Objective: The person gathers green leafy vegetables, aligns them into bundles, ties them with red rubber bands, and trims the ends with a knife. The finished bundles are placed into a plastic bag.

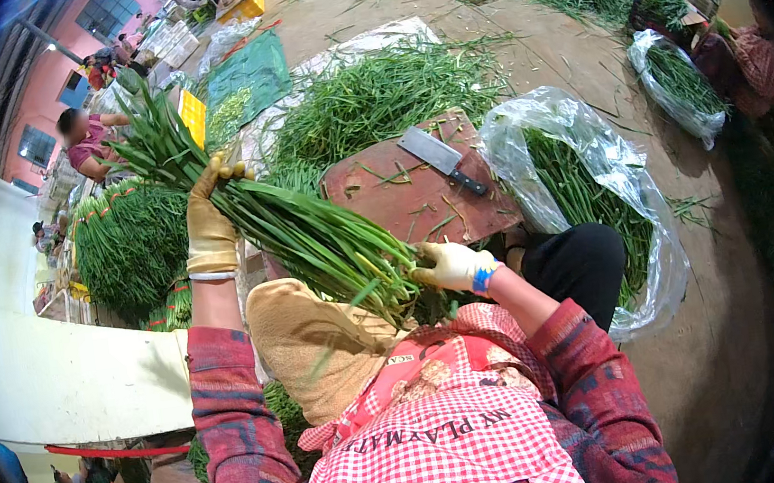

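A long bunch of green leafy stalks, probably garlic chives, slants across my lap, its broad leaves at the upper left and its stem ends at the lower right. My left hand, in a soiled glove, is closed around the bunch towards the leafy end. At the stem ends, my right hand, gloved in pale yellow, pinches stalks between thumb and fingers. Beyond the bunch is a worn reddish board strewn with leaf scraps. A cleaver with a black handle lies on it, its handle towards the right.
A heap of loose greens lies behind the board. To the right stands an open clear plastic bag of greens. Banded bundles are stacked at left, near a seated person. A pale wall ledge runs beside my left arm.
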Tool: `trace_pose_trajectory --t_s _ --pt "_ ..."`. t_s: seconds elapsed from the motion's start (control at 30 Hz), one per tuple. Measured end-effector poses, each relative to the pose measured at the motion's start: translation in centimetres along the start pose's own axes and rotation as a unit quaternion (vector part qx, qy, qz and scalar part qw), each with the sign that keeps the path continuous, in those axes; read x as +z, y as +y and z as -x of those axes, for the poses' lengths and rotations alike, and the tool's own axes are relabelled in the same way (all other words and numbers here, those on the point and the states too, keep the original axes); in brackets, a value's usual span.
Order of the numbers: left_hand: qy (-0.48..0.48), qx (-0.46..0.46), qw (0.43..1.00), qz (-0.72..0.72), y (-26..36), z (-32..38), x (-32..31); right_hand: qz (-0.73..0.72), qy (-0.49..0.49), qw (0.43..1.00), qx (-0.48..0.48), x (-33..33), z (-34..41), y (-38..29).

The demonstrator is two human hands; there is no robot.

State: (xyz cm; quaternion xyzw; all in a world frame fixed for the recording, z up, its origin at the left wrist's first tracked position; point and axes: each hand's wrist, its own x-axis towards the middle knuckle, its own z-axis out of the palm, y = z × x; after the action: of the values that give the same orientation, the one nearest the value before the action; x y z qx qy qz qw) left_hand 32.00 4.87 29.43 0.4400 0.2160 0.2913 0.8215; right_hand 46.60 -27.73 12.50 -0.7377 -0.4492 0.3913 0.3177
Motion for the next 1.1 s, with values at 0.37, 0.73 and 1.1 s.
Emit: trace_pose_trajectory --t_s 0.37,0.73,1.1 --pt "0.146 0.091 0.985 -0.023 1.3 0.7 -8.1 0.118 0.140 0.977 -0.114 0.8 7.6 0.7" --pt "0.148 0.134 0.980 -0.022 2.2 7.2 -7.3 0.184 0.181 0.946 -0.197 0.1 8.3 -2.7" --pt "0.186 0.178 0.964 -0.064 3.4 11.1 -7.6 0.275 0.029 0.928 -0.248 6.8 -2.5 -6.9"
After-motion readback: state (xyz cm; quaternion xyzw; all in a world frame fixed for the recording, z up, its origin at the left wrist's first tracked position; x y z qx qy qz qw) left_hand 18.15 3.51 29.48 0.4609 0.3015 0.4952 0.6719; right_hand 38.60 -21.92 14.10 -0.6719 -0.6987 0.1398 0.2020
